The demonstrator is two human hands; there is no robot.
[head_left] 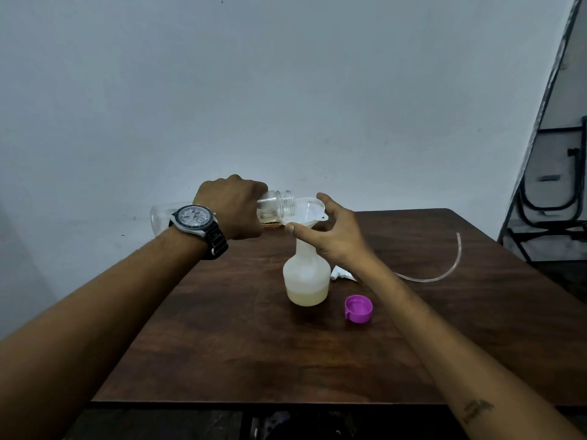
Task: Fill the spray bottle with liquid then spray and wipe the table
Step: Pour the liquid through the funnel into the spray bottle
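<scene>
A white translucent spray bottle [306, 277] stands on the dark wooden table [241, 344], with pale yellow liquid filling its bottom part. A white funnel [306, 214] sits in its neck. My left hand [233, 211] grips a clear plastic bottle [276, 206] tipped on its side, its open mouth over the funnel. My right hand [333, 233] pinches the funnel's rim between thumb and fingers. The spray head [341, 275] lies behind my right forearm, mostly hidden, and its clear tube [444, 268] curves across the table.
A purple cap [358, 308] lies open side up to the right of the spray bottle. A pale wall stands behind the table. Black metal frames [552, 198] stand at the far right. The table's front edge is close to me.
</scene>
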